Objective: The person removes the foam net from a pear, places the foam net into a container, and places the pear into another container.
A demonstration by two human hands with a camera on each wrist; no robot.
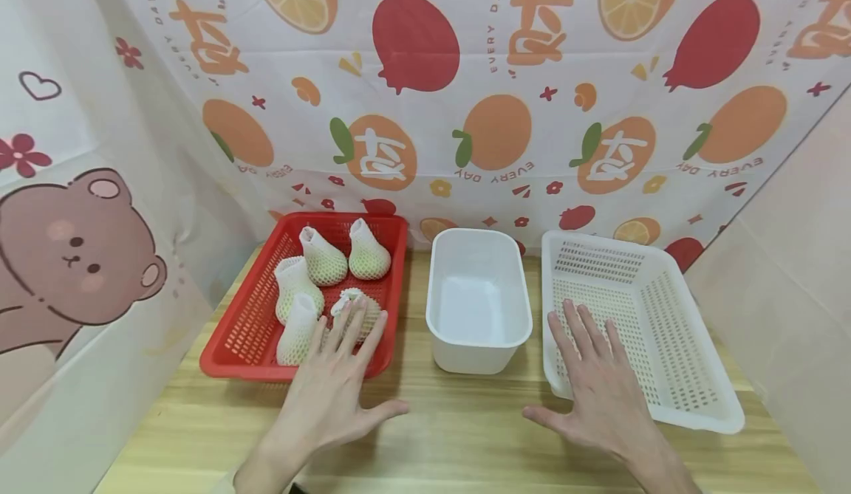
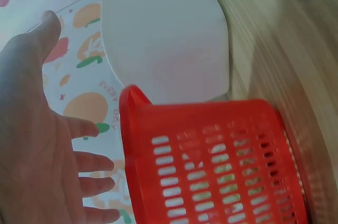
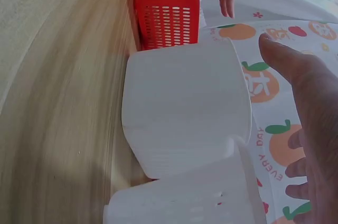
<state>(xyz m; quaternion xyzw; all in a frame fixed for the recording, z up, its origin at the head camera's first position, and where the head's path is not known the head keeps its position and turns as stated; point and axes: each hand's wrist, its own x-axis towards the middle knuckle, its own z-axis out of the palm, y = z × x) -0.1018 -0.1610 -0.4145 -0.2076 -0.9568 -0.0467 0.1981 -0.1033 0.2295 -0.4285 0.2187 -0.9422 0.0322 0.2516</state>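
Note:
My left hand [image 1: 332, 394], fingers straight and spread, hovers over the near right part of a red slotted basket [image 1: 249, 317]. Its fingertips overlap one of several pale green fruits in white foam nets, such as the netted fruit [image 1: 370, 258] at the back. In the left wrist view the palm hangs beside the red basket's wall [image 2: 211, 115]. My right hand [image 1: 601, 402] is likewise spread, over the near left corner of a white slotted basket [image 1: 698, 339] that shows no contents. Neither hand holds anything.
Between the two baskets stands a deep white plastic bin [image 1: 475, 359] with nothing in it. All three stand on a light wood-grain table [image 1: 459, 427]. A fruit-print cloth [image 1: 412, 147] hangs behind, and a bear-print cloth [image 1: 166, 376] borders the left side.

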